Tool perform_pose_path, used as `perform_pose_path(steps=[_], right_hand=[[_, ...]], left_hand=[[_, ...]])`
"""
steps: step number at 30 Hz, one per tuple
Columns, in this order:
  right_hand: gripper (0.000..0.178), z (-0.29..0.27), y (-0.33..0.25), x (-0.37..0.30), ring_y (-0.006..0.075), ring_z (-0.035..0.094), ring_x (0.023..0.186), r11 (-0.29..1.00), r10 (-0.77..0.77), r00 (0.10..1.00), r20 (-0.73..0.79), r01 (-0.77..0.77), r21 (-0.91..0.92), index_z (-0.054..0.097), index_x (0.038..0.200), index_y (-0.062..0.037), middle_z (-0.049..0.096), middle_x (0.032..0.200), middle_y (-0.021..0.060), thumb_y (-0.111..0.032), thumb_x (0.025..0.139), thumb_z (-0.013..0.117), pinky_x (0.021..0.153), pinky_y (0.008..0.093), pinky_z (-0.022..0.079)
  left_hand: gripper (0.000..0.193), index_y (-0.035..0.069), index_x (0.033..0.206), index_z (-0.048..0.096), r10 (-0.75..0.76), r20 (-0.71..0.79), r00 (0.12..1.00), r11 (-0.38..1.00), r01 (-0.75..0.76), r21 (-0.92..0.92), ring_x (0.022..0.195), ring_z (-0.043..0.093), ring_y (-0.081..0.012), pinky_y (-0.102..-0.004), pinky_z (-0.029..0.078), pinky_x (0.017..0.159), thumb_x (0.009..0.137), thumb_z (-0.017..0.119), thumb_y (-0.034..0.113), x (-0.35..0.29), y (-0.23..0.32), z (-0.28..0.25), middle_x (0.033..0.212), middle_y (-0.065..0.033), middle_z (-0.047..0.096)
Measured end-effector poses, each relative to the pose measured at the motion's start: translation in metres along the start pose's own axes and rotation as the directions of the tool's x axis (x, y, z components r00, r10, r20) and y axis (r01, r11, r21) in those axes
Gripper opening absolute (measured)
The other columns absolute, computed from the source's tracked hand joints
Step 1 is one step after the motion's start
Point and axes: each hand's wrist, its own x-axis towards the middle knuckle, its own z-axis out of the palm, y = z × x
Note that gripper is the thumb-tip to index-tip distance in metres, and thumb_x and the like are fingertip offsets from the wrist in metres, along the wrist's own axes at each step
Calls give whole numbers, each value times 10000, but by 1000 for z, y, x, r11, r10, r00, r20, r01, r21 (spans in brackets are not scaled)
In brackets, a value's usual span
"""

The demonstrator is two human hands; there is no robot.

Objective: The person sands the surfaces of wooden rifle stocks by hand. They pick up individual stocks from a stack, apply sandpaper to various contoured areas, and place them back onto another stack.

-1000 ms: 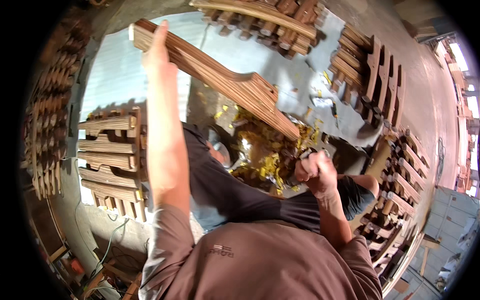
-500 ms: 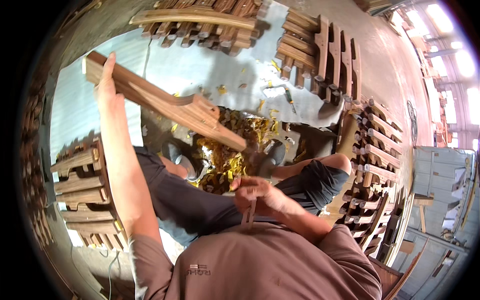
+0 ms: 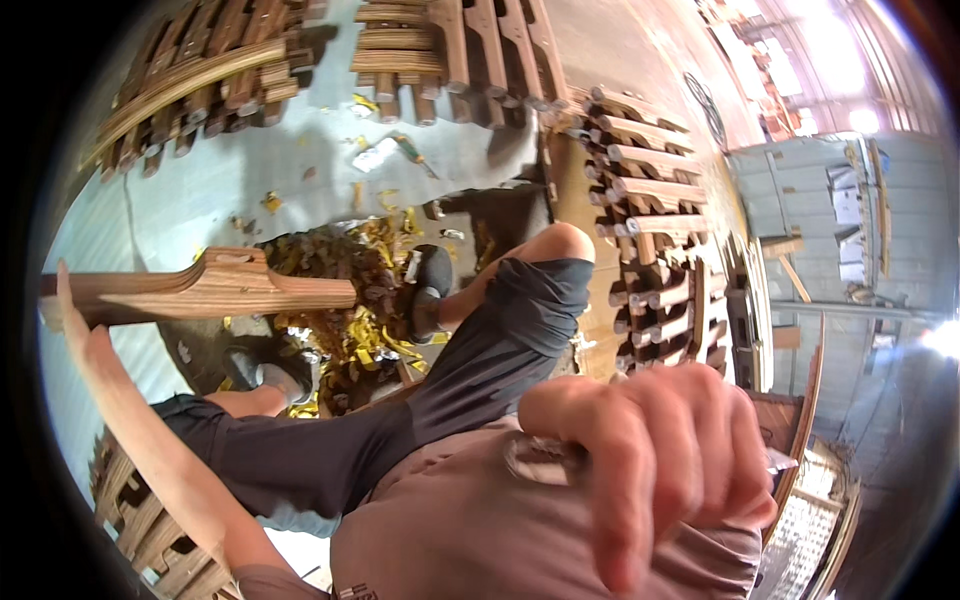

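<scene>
My left hand [image 3: 82, 325] is closed around one end of a shaped wooden piece [image 3: 235, 285], brown with a curved notch, held out level at the left above my feet. Its far end hangs over a heap of yellow and brown strips [image 3: 365, 260]. My right hand [image 3: 650, 460] is raised large and close at the lower right, its fingers curled. A greyish thing [image 3: 545, 458] shows beneath the thumb, and a thin pale tip [image 3: 780, 460] sticks out past the knuckles. What the fingers hold is mostly hidden and blurred.
Stacks of similar wooden pieces stand at the far left [image 3: 205, 70], far middle [image 3: 470, 50] and along the right [image 3: 650, 190]. A tool with a green and orange handle [image 3: 410, 150] lies on the pale sheet [image 3: 215, 185]. More pieces [image 3: 150, 510] sit by my left arm.
My right hand has risen from my lap toward the upper right, close to the camera. The view has swung right. The wooden piece, still in my left hand, now lies nearly level instead of slanted.
</scene>
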Motion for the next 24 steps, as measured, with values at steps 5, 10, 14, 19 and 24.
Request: perform_pose_path(steps=[5, 10, 14, 19, 24], right_hand=[[410, 16, -13, 4, 209, 521, 572, 993, -37, 999, -18, 35, -112, 465, 624, -99, 439, 573, 18, -283, 990, 494, 757, 481, 475], [366, 14, -13, -1, 204, 533, 576, 992, -50, 998, -41, 45, -117, 489, 635, -92, 465, 589, 26, -228, 976, 489, 750, 462, 487], [336, 18, -12, 4, 200, 543, 578, 991, -36, 999, -37, 31, -132, 508, 644, -87, 486, 602, 31, -184, 965, 484, 745, 448, 497], [304, 21, -8, 2, 195, 555, 582, 992, -23, 998, -61, 15, -124, 532, 655, -80, 512, 618, 38, -129, 951, 478, 738, 429, 509], [283, 24, -5, 2, 190, 567, 586, 994, 3, 997, -80, -12, -110, 556, 667, -74, 539, 634, 46, -74, 937, 472, 732, 410, 521]], left_hand=[[802, 94, 1384, 483, -214, -49, 976, 975, 211, -64, 1308, 430, -230, -446, 321, 1128, 752, 815, 459, 30, -23, 13, 1415, -105, 454], [806, 91, 1378, 479, -94, -23, 995, 995, 93, -25, 1296, 442, -232, -453, 340, 1124, 749, 819, 463, 20, -24, 18, 1378, -100, 477], [750, 91, 1361, 497, -188, -47, 981, 980, 185, -70, 1296, 442, -233, -452, 359, 1114, 771, 810, 431, 26, -28, 18, 1391, -92, 471], [693, 95, 1338, 510, -142, -25, 990, 989, 141, -40, 1276, 457, -237, -454, 382, 1097, 788, 807, 394, 20, -30, 25, 1363, -89, 492], [662, 94, 1319, 517, -86, -44, 995, 994, 83, -66, 1251, 477, -238, -456, 399, 1081, 794, 809, 372, 23, -39, 32, 1333, -88, 511]])
